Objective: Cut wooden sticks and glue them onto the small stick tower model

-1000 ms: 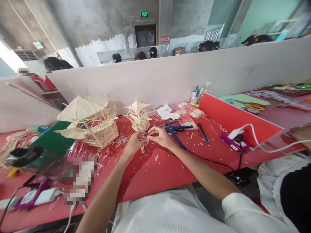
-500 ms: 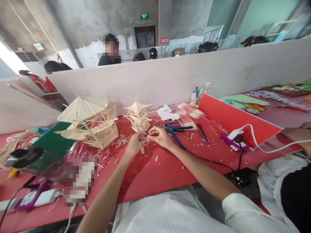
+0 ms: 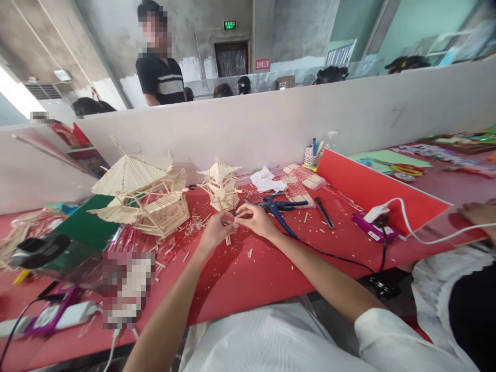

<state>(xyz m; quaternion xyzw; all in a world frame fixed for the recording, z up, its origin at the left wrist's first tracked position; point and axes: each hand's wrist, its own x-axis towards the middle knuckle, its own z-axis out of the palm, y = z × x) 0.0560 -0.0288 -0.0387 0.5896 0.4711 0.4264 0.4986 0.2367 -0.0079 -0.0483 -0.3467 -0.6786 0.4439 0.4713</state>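
My left hand and my right hand meet over the red table, fingertips pinched together. Whatever lies between the fingers is too small to make out. Right behind them stands a small pavilion model built of thin wooden sticks. To its left is a larger stick pavilion with a sloping roof. Blue-handled pliers lie just beyond my right hand. Short stick offcuts are scattered below and around both hands.
A black pen-like tool, crumpled white tissue and bundled sticks lie to the right. A purple power strip sits by a red board. On the left lies a dark bottle. A white partition closes the back.
My hands stay almost in the same place, fingertips still together. Beyond the partition, a person stands taller in view and farther left.
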